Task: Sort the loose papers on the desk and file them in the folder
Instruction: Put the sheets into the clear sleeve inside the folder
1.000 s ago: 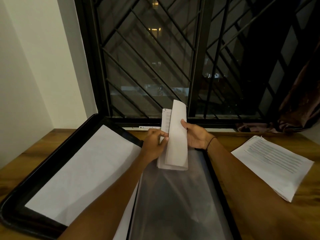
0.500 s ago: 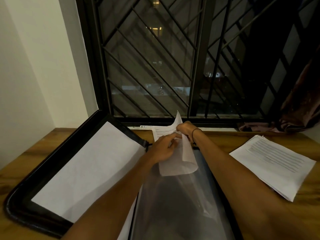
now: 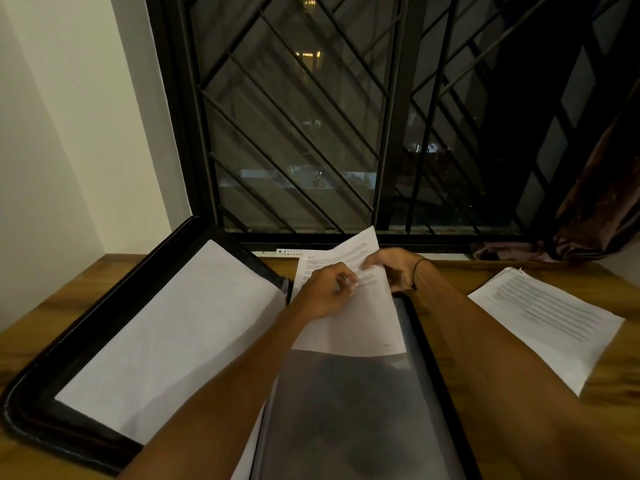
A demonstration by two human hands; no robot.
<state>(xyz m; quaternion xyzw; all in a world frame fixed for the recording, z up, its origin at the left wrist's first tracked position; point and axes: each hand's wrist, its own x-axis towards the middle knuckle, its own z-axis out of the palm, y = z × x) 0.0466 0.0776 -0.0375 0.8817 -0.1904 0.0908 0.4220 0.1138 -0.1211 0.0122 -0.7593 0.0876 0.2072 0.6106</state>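
Note:
An open black folder (image 3: 41, 386) lies on the wooden desk, with a white sheet (image 3: 173, 334) on its left half and a clear plastic sleeve (image 3: 346, 410) on its right half. A printed paper (image 3: 360, 320) lies over the sleeve's top end, its lower part seemingly inside the sleeve. My left hand (image 3: 325, 292) pinches the paper near its upper middle. My right hand (image 3: 394, 268) grips the paper's top right part, which curls upward toward the window.
A stack of printed papers (image 3: 547, 323) lies on the desk (image 3: 620, 372) at the right. A barred window (image 3: 298, 133) runs along the desk's back edge. A dark curtain (image 3: 595, 202) hangs at the far right, and a white wall is on the left.
The paper stood folded and upright between my hands a second ago. It now lies opened out and flatter over the sleeve's top, and both hands have dropped lower with it.

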